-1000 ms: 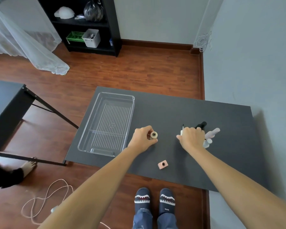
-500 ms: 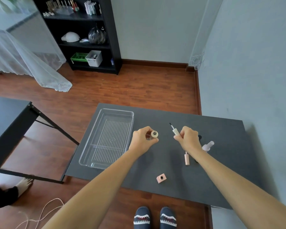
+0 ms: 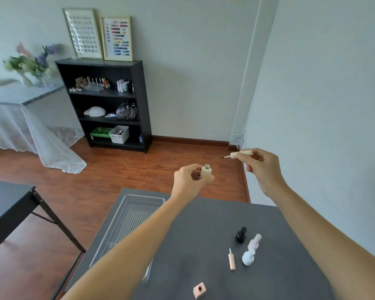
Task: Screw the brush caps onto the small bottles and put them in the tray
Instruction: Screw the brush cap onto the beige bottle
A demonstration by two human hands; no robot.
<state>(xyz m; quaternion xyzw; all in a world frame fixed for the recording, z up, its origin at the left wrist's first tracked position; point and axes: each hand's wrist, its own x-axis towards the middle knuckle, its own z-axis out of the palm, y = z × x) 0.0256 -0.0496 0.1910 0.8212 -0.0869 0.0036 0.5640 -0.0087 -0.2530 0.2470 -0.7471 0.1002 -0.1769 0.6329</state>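
Note:
My left hand (image 3: 188,180) holds a small beige bottle (image 3: 205,171) upright, raised above the table, its neck uncovered. My right hand (image 3: 261,167) grips a cream brush cap (image 3: 239,154) with the brush tip pointing left toward the bottle, a short gap between them. A clear plastic tray (image 3: 126,221) lies on the dark table (image 3: 204,217) at the left, partly behind my left forearm. On the table sit a pink square bottle (image 3: 199,290), a pink brush cap (image 3: 232,259), a black bottle (image 3: 241,234) and a white-and-pink bottle (image 3: 251,250).
A grey wall (image 3: 323,126) runs close along the right of the table. A second black table (image 3: 7,204) stands at the left. A black shelf unit (image 3: 108,102) stands against the far wall, and a cloth-draped table (image 3: 20,118) is at far left.
Both hands have lifted off the table, the left with the beige bottle and the right with the cream brush cap. The camera has tilted up toward the room.

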